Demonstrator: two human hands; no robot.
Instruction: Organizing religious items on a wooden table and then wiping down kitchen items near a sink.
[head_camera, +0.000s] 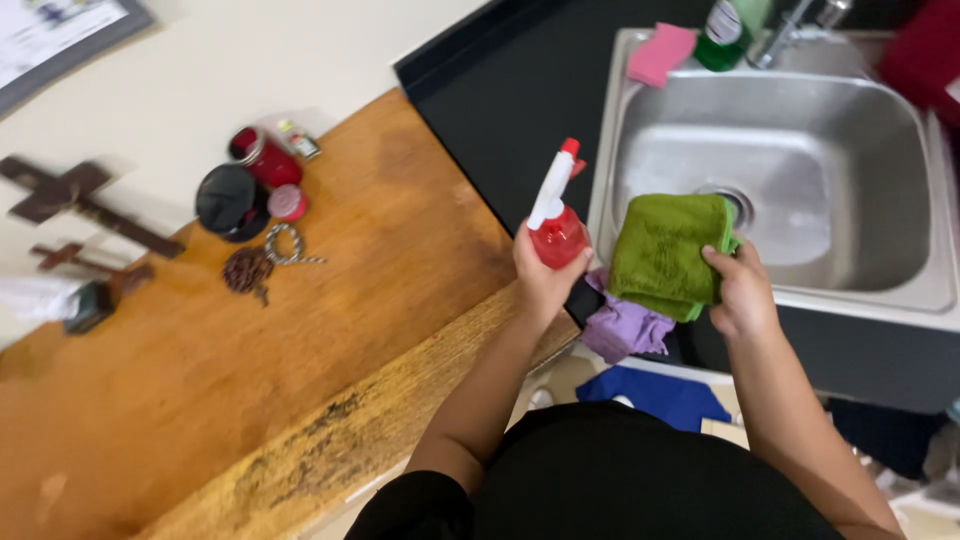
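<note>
I see my left hand (543, 280) with its fingers wrapped tight around the round body of a red spray bottle (556, 228), which I hold up in the air over the corner where the wooden table (300, 340) meets the black counter (510, 110). My right hand (742, 295) has its fingers clamped on a folded green cloth (665, 252), at the front edge of the steel sink (640, 130). A purple cloth (625, 328) hangs just under the green one.

To do this step well, I think the nozzle should turn toward the green cloth and come near to it, so the spray lands on the fabric and not on the table. The bottle should remain nearly upright, and the cloth open and flat to the nozzle.

The long axis of the bottle runs from its body in my palm up to the white-and-red head, a little tilted to the right. The nozzle tip seems to point up and right, toward the sink, but it is small to be sure.

On the table, well apart, lie a red jar (262, 155), a black lid (228, 198) and some beads (250, 268).
</note>
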